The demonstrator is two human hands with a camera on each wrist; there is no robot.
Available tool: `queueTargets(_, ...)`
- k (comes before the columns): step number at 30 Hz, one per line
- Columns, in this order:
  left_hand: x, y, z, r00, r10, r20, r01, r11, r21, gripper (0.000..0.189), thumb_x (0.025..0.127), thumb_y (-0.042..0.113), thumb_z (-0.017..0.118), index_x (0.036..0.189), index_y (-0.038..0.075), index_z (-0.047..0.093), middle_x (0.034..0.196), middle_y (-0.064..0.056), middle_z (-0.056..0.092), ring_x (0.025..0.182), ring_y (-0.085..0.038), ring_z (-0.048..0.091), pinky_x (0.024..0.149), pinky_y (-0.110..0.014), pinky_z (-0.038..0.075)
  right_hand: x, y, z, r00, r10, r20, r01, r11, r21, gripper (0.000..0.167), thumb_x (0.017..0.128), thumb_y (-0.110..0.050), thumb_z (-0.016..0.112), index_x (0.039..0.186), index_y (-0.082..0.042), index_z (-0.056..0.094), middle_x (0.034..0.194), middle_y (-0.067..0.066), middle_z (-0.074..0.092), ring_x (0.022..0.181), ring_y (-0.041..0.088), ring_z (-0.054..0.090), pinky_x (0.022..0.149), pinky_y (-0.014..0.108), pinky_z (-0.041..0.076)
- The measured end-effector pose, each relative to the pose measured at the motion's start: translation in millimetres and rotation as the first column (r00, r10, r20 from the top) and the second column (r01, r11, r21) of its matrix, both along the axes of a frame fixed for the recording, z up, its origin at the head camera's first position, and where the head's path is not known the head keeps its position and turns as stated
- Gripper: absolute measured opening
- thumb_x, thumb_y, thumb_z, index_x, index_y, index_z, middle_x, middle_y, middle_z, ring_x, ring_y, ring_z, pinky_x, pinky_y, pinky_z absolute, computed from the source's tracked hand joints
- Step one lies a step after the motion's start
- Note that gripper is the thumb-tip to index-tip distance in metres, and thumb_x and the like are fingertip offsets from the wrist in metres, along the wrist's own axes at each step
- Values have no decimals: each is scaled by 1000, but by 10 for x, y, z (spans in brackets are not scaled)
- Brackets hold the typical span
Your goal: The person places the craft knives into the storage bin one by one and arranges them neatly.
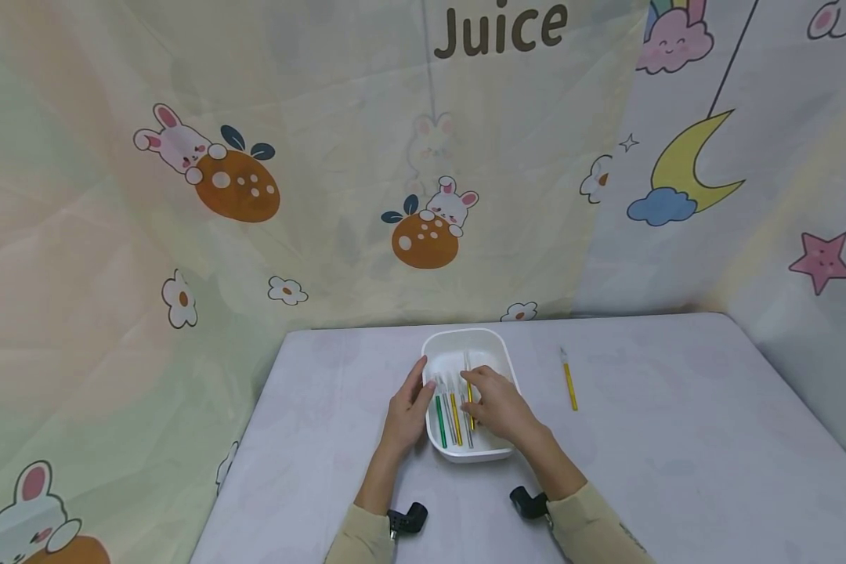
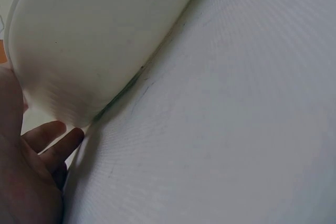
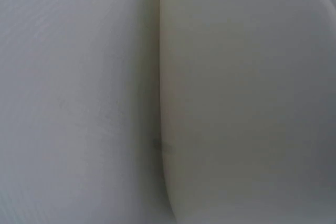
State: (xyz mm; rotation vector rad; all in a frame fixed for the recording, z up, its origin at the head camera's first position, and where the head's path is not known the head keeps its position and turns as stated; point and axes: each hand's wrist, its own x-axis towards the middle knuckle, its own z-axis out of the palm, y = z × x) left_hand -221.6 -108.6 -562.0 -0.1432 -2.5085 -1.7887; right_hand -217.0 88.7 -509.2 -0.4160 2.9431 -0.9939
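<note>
A white rectangular tray [image 1: 489,452] holds several slim pen-like sticks with pale tips, among them a green one [image 1: 440,421] and a yellow one [image 1: 456,419]. My left hand [image 1: 405,415] grips the tray's left wall, thumb over the rim and fingers along the outside. In the left wrist view, fingertips [image 2: 71,142] lie at the tray's outer wall [image 2: 105,35]. Over the tray's right half, my right hand [image 1: 500,405] pinches another yellow pen-like stick [image 1: 470,392] between thumb and forefinger. The right wrist view has only the tray's outer wall [image 3: 247,98] and the tabletop.
One more slim yellow stick [image 1: 570,384] with a pale pointed tip lies on the white-covered table [image 1: 677,439], right of the tray. Printed cloth walls [image 1: 338,196] rise behind the table and at its right side. Each wrist carries a black device [image 1: 409,518].
</note>
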Motion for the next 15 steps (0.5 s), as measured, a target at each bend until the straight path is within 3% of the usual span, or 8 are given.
queueTargets(9,1,6,14,1000,1,-4,-1,1000,-6,54,108,44,53,159,42,39,163,9,45,149,-22,48,123,-51,38,-10,-18,18,999,8,41,-9,999,33,58,87,-16,85,140,-5,65,135,14,66,122,31,66,107,51,55)
queueTargets(15,12,4,7,1000,-6,-25,6,1000,5,55,108,42,53,161,34,40,163,2,46,148,-28,49,122,-55,38,5,-17,3,998,14,65,-17,999,44,56,87,-16,85,139,-5,66,134,14,67,117,30,67,104,50,56)
